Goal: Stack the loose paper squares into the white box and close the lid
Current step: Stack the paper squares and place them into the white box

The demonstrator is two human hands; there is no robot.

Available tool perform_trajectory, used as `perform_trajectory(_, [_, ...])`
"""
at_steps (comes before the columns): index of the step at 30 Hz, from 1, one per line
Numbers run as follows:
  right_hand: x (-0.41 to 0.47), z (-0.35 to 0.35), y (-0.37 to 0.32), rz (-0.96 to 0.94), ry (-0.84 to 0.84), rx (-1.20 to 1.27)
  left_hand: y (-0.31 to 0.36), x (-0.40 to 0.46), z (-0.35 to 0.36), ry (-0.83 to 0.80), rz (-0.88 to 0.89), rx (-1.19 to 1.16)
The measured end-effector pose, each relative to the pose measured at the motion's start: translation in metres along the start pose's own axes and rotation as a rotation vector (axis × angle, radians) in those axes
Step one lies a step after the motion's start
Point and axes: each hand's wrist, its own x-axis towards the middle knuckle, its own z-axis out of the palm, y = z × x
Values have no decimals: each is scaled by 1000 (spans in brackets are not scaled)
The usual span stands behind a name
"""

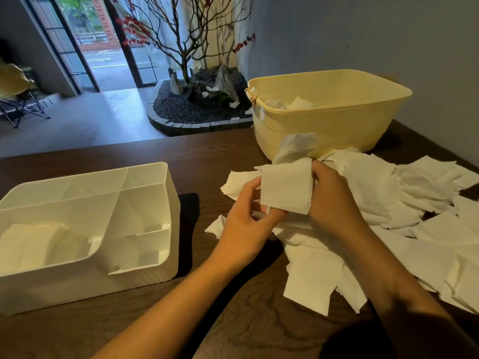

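An open white box (pixel 145 268) with inner dividers stands at the left of the dark wooden table; a few paper squares (pixel 33 244) lie in its left compartment. No lid shows on it. A wide heap of loose white paper squares (pixel 404 203) covers the table at the right. Above the heap's left edge, my left hand (pixel 243 224) and my right hand (pixel 334 200) together hold one white paper square (pixel 286 187), fingers curled round its two sides.
A pale yellow plastic tub (pixel 337 120) with some paper inside stands behind the heap, by the grey wall. A strip of bare table (pixel 207 161) lies between box and heap. Beyond the far table edge are a potted bare tree (pixel 186 47) and a folding chair (pixel 18 92).
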Motion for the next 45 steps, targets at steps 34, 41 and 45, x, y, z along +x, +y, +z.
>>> perform_trajectory(34, [-25, 34, -33, 266, -581, 450, 8, -23, -47, 362, -502, -240])
perform_trajectory(41, [-23, 37, -33, 282, -497, 479, 3, -42, -52, 325, -293, -250])
perform_trajectory(45, [-22, 38, -33, 249, -481, 451, -1, -44, -53, 288, -249, -272])
